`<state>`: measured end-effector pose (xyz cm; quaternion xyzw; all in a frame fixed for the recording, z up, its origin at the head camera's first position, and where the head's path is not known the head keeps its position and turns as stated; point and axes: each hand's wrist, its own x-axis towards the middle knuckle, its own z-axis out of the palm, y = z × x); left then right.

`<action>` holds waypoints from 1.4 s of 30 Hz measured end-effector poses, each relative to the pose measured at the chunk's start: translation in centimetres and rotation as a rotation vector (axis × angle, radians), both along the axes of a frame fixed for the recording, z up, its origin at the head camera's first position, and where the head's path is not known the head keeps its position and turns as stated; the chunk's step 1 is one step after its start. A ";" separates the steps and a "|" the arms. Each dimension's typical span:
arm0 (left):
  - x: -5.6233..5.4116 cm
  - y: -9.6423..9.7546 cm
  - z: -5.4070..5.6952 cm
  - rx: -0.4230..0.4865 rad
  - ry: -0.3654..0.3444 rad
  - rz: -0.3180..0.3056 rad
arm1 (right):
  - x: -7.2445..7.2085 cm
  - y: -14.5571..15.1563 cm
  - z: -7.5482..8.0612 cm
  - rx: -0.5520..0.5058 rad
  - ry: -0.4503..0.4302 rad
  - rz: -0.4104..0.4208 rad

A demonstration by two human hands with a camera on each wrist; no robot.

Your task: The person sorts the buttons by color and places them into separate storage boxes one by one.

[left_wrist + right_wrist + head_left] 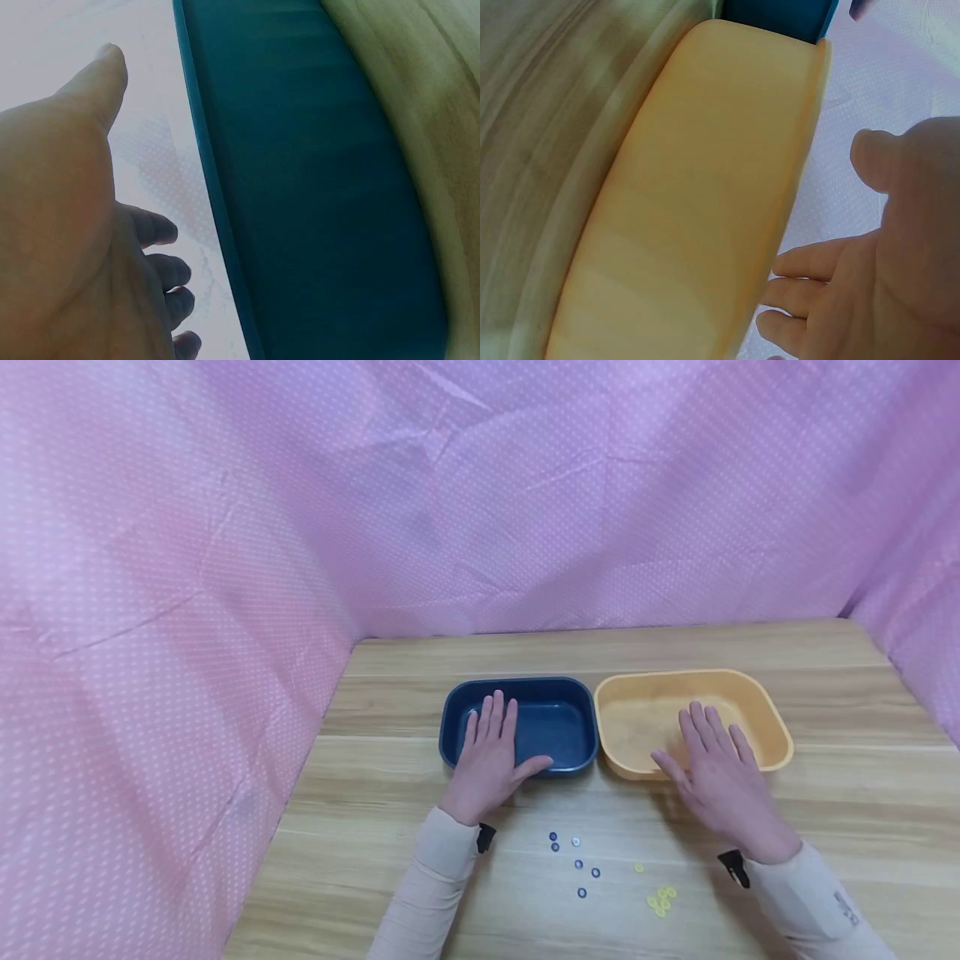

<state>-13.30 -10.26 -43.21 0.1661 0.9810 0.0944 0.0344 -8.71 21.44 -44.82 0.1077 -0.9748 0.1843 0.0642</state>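
Note:
My left hand [487, 772] is held flat above the near side of a dark blue tray [558, 727], its fingers straight and thumb spread. In the left wrist view the palm [60, 225] faces the tray's outer wall [315, 180], and nothing is in the hand. My right hand [723, 785] hovers likewise over the near rim of a yellow-orange tray [630, 718], fingers extended, thumb out to the left. The right wrist view shows that palm [900, 277] bare beside the tray's wall [697, 180]. Both trays stand side by side, their ends close together.
Between the forearms lie several small dark blue rings [579, 864], one paler ring [576, 842] and several small yellow rings [662, 900] on the wooden table [360, 827]. A pink dotted cloth [525, 527] hangs behind the table and at both sides.

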 end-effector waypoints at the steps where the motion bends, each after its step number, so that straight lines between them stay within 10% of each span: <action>1: 0.0 0.0 -0.1 0.000 0.004 -0.002 | 0.1 0.1 0.0 -0.001 -0.003 0.000; 6: 0.0 -0.7 0.1 0.101 0.013 0.009 | 0.2 0.3 -0.1 -0.013 -0.011 0.001; 16: -2.2 -8.7 -1.6 0.736 -0.103 0.240 | 2.0 -5.4 0.6 -0.231 0.237 0.160; 25: -2.3 -10.5 -5.8 1.131 -0.295 0.257 | 3.8 -11.9 -1.9 0.019 -0.075 0.441; 32: -1.8 -10.3 -7.3 1.237 -0.272 0.203 | 4.0 -13.3 -2.9 0.093 -0.066 0.496; 42: -1.5 -9.5 -5.5 1.252 -0.302 0.175 | 3.0 -13.7 -3.5 0.106 0.012 0.496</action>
